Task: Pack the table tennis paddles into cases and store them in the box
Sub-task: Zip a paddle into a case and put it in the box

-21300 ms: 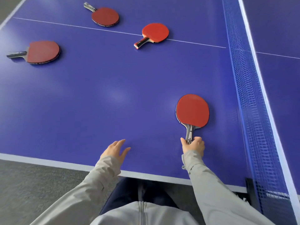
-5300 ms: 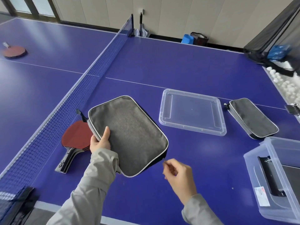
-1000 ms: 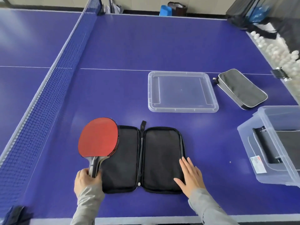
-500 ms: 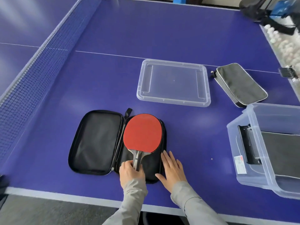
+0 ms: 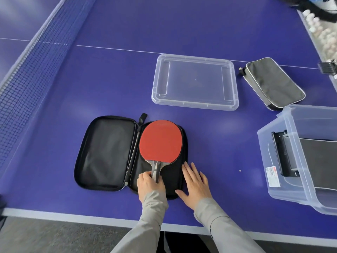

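Red rubber faces up on a table tennis paddle (image 5: pixel 160 141) that lies in the right half of an open case (image 5: pixel 107 152). The case is black, unzipped and spread flat like a book near the front edge of a blue tabletop (image 5: pixel 109 79). The paddle's round blade points away from the person and its handle points toward them.

The left grip (image 5: pixel 149 185) has fingers and thumb curled round the end of the handle, holding it over the near end of the case's right half. The right grip (image 5: pixel 196 185) is released: its fingers lie straight and flat, palm down, against the right edge of the open case, partly on the tabletop. Both arms wear pale grey sleeves.

Beyond the open case, to its far right, a clear plastic lid (image 5: pixel 195 83) lies flat. Further right of that rests a closed case (image 5: pixel 273 83), grey with pale piping. Well to the right of the open case stands a clear plastic box (image 5: pixel 264 161) with a dark flat thing (image 5: pixel 317 161) inside; what it is cannot be told. The net (image 5: pixel 27 73) runs along the far left of the open case. White balls (image 5: pixel 313 21) show at the far right corner.
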